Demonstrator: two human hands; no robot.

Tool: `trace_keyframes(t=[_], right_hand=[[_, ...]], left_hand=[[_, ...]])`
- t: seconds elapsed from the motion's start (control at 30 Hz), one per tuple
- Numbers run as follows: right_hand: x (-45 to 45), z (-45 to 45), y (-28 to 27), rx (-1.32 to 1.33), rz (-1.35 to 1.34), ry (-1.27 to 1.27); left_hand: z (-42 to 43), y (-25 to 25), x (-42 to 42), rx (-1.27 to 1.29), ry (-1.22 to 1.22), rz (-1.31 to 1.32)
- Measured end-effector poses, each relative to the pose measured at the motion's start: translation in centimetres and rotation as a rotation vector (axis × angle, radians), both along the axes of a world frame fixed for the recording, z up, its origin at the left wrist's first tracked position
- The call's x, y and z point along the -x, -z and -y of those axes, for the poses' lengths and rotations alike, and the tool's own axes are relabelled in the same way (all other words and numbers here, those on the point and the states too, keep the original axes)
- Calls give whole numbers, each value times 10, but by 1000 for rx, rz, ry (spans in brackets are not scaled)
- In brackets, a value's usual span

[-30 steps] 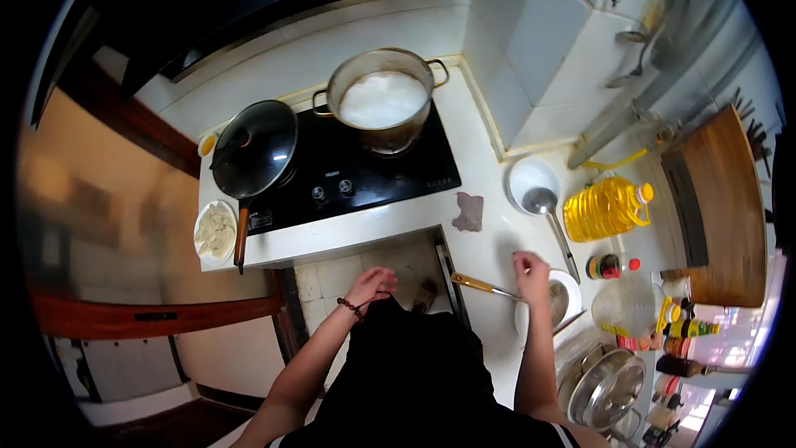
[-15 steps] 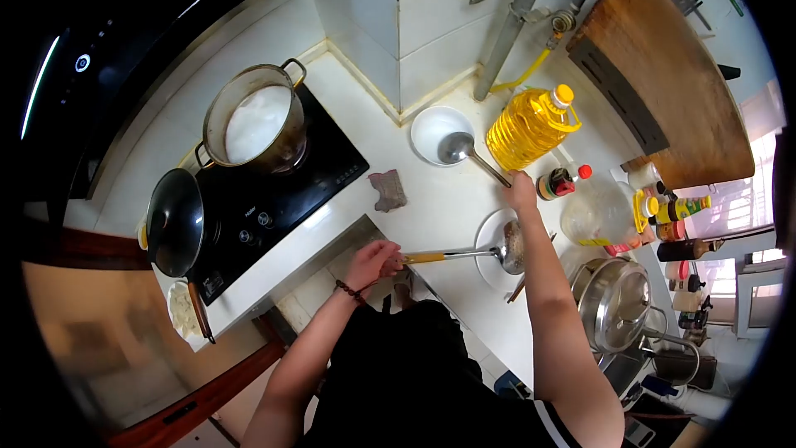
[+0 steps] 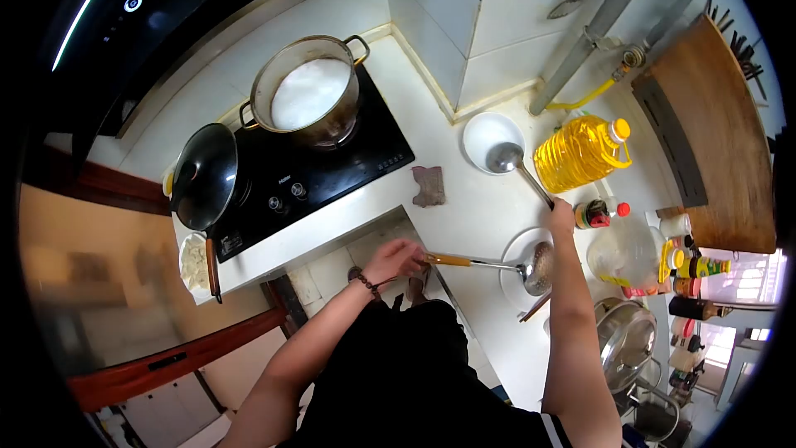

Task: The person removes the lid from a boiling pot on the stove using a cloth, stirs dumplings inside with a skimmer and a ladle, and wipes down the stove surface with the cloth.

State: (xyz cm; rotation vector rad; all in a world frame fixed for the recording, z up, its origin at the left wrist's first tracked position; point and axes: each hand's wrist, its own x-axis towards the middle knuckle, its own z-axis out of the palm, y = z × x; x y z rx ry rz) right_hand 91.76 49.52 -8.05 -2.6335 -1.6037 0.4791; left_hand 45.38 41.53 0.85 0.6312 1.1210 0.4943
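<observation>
- Steel ladle [image 3: 504, 158], its handle gripped by closed fingers of the right hand [image 3: 561, 217], has its scoop in or just over a white bowl [image 3: 475, 138]; a careless lift could drag the rim.
- Wood-handled ladle [image 3: 448, 260] extends from a white plate [image 3: 509, 250] to the counter's edge, where the left hand [image 3: 398, 259] curls at its handle end; whether it pinches or merely touches cannot be told. A knock there could tip the scoop and spill its brownish contents.
- Right forearm crosses beside the plate; a dip could jar it or the chopsticks [image 3: 535, 309] below.
- Oil jug [image 3: 576, 153] stands just beside the steel handle, crowding any sideways swing; a red-capped bottle [image 3: 601, 214] and a clear jug [image 3: 622, 255] crowd the space beyond.
- Grey-brown cloth [image 3: 429, 187] lies flat between the bowl and the black hob [image 3: 390, 149].
- Two-handled pot [image 3: 336, 124] holds white froth below its rim; too much heat could send it over.
- Lidded pan [image 3: 206, 187], farthest left, points its handle past the counter edge, where a passing arm might catch it.
</observation>
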Motion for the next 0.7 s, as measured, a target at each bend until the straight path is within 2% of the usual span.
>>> trace_keyframes(t=[0.07, 0.17, 0.7], right_hand=[[-17, -1, 18, -23, 12, -32], [-14, 0, 11, -57, 15, -92], [41, -35, -60, -204, 24, -264]], left_hand=[[2, -3, 6, 28, -72, 4], [4, -9, 12, 19, -114, -6], [8, -13, 31, -24, -175, 118]])
